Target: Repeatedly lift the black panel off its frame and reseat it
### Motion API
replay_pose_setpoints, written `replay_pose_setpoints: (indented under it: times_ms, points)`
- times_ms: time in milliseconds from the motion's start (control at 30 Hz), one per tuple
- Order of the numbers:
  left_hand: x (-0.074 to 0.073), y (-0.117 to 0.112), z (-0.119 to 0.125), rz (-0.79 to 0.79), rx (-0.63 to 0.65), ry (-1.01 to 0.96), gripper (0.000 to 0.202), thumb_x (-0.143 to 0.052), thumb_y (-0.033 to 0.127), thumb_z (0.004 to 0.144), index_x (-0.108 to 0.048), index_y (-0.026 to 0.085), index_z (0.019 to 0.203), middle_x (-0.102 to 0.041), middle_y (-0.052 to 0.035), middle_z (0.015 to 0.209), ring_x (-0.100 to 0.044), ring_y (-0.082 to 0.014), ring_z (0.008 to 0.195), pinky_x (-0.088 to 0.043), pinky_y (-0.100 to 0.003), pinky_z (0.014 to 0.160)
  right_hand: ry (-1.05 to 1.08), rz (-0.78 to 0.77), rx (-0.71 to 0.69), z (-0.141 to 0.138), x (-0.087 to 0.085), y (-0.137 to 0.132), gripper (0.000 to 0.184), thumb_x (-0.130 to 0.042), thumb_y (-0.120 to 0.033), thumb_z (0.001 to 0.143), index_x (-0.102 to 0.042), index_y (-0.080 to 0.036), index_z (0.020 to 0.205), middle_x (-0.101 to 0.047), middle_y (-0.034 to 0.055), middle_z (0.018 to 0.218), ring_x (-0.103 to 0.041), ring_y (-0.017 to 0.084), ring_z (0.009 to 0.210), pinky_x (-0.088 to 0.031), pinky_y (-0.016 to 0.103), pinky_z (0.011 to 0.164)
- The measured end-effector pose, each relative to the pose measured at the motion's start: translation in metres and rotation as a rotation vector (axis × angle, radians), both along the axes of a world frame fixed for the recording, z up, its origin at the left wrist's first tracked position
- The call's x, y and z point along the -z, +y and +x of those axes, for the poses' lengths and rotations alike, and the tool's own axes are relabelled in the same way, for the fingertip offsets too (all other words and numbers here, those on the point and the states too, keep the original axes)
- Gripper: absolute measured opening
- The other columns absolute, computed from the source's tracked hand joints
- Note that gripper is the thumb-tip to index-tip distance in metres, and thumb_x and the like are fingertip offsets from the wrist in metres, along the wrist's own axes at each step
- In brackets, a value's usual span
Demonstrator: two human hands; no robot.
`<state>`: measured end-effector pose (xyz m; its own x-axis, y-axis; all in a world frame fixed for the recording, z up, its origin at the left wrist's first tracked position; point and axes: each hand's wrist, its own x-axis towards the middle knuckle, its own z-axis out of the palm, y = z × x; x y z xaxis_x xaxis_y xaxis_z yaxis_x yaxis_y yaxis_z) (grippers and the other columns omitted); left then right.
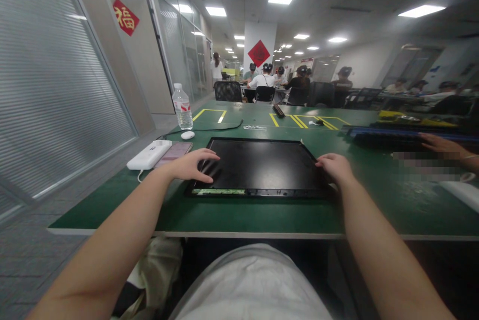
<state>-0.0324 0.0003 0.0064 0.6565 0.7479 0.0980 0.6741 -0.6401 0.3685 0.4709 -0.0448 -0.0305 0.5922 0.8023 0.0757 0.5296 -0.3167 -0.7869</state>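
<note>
Resting on the near edge of the scene, the person's lap in pale cloth sits at six o'clock, with both bare forearms reaching forward over the green worktop (243,215).

A black panel (262,165) lies flat on the worktop straight ahead at twelve o'clock, just inside the near edge, with a narrow greenish strip along its near left rim.

The left hand (192,165) lies at the panel's nine o'clock side. It is spread wide, palm down, with the fingers on the dark surface and the thumb stretched along the near corner.

The right hand (335,168) sits at the panel's three o'clock side, knuckles up, its fingers drawn together and bent onto the rim. Whether the thumb clamps underneath is hidden.

Just beyond the left hand, at about ten o'clock, a phone (174,153) lies beside a white box (148,155) with a cord. Farther at eleven o'clock are a white mouse (187,135), a dark cable (217,128) and an upright water bottle (182,106).

At two o'clock a co-worker's hand (441,144) rests by a dark, blue-edged slab (396,135).

Yellow tape marks (209,110) and a small black bar (279,110) lie toward the far edge.

Beyond the worktop, seated people work at other tables under a red diamond sign (258,53).
</note>
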Motion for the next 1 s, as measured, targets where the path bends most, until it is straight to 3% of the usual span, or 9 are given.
replay_pose_setpoints:
  times_ms: [567, 733, 1000]
  points:
    - [-0.005, -0.006, 0.001, -0.054, 0.129, -0.025, 0.081, -0.086, 0.048, 0.066, -0.062, 0.029, 0.14, -0.053, -0.01, 0.153, -0.05, -0.0334, 0.14, -0.037, -0.042, 0.117, -0.103, 0.017, -0.002, -0.006, -0.002, -0.003, 0.02, -0.063, -0.021, 0.072, -0.076, -0.021, 0.087, -0.078, 0.0042, 0.081, -0.067, 0.021, 0.072, -0.052, 0.03, 0.067]
    - [-0.004, -0.006, 0.002, -0.037, 0.162, -0.025, 0.079, -0.084, 0.046, 0.069, -0.061, 0.029, 0.142, -0.052, -0.0091, 0.154, -0.049, -0.0317, 0.141, -0.036, -0.039, 0.118, -0.264, 0.069, -0.101, -0.013, -0.004, -0.003, 0.018, -0.062, -0.019, 0.077, -0.077, -0.023, 0.087, -0.078, 0.0032, 0.09, -0.069, 0.021, 0.088, -0.05, 0.029, 0.082]
    - [-0.005, -0.009, 0.006, -0.018, 0.189, -0.04, 0.077, -0.084, 0.036, 0.068, -0.06, 0.028, 0.141, -0.053, -0.009, 0.152, -0.05, -0.0316, 0.14, -0.036, -0.039, 0.118, -0.341, -0.008, -0.151, -0.019, -0.005, -0.004, 0.022, -0.062, -0.016, 0.08, -0.079, -0.023, 0.091, -0.078, 0.0044, 0.097, -0.069, 0.022, 0.091, -0.051, 0.03, 0.083]
